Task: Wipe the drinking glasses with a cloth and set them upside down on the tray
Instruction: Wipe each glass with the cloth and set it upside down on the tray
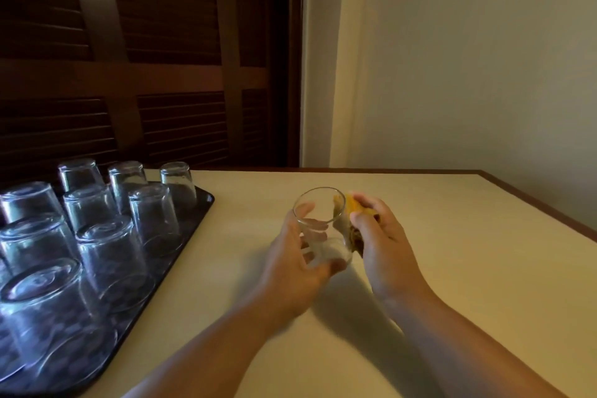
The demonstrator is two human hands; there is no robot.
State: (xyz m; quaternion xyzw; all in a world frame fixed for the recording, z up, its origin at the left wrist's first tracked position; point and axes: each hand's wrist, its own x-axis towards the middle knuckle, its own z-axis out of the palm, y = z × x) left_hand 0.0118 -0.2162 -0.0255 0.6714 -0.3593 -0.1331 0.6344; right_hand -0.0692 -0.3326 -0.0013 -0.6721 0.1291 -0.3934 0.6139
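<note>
Glass tumbler (324,233) gripped by left hand (295,268); right hand (382,244) clutches yellow cloth (352,207) against it.

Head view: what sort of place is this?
Probably a home or guest-house dining corner: dark louvred wooden doors, a plain cream table, and a black tray of upturned glasses.

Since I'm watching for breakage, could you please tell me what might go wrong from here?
1. The left hand grips the tilted glass while the right hand presses the cloth against its side; a hard push could make it slip.
2. The tray is crowded with upturned glasses, so setting this one down may knock a neighbour.
</note>
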